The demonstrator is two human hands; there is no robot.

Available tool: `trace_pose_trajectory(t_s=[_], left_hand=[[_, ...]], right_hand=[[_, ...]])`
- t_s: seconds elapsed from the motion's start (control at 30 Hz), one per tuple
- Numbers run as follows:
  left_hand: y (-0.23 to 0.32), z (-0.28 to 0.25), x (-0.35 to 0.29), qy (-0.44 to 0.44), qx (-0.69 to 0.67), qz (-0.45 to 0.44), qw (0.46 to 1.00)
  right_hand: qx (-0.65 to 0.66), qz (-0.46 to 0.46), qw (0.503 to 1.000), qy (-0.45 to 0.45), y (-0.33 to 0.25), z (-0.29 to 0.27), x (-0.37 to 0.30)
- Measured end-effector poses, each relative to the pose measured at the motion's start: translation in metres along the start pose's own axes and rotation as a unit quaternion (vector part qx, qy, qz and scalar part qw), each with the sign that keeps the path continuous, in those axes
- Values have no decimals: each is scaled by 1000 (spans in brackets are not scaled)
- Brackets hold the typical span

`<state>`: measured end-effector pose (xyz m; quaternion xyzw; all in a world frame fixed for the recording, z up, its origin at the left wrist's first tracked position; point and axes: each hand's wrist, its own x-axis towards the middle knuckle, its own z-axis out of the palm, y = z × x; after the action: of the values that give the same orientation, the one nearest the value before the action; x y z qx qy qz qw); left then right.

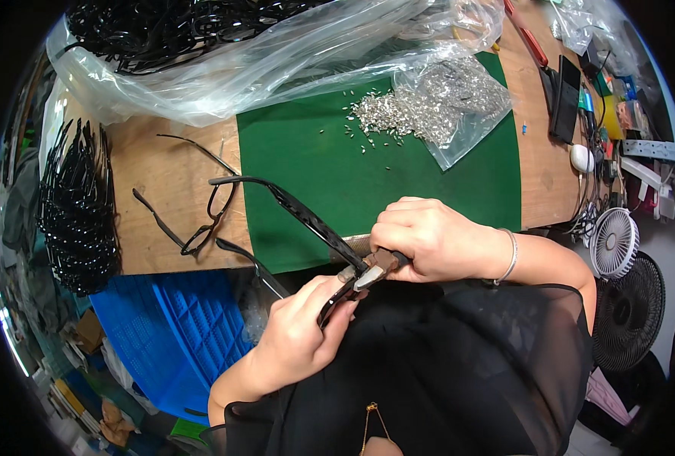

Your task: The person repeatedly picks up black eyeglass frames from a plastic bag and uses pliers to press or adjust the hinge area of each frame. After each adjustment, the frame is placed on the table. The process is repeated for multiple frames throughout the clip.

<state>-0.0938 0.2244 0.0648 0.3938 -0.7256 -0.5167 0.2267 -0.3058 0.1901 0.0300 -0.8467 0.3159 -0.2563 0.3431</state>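
Note:
My left hand [303,327] is closed round the front of a black glasses frame [307,215], its temples pointing up and left over the mat's front edge. In my right hand [428,239] is a pair of pliers [377,269], whose metal jaws meet the frame at the corner where a temple joins the front. The handles are mostly hidden in my fist. Another dark pair of glasses [189,245] lies on the wooden table, left of the green mat [299,152]. Small silver metal parts [383,114] are heaped on the mat, spilling from a clear bag [459,102].
A large clear plastic bag [178,95] of black glasses parts lies along the back. A stack of black frames [79,213] stands at the left, above a blue crate [174,327]. At the right are a phone [565,99], cables and fans [614,243].

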Motion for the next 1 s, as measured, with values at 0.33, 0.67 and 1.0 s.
trace_pose_trajectory(t_s=[0.33, 0.67, 1.0], left_hand=[[-17, -21, -15, 6, -95, -141, 985], [-82, -96, 17, 154, 453, -17, 878], [-63, -96, 62, 152, 310, 38, 938]], right_hand=[[11, 121, 992, -25, 8, 1, 3], [20, 178, 983, -43, 19, 3, 10], [43, 234, 971, -14, 21, -8, -5]])
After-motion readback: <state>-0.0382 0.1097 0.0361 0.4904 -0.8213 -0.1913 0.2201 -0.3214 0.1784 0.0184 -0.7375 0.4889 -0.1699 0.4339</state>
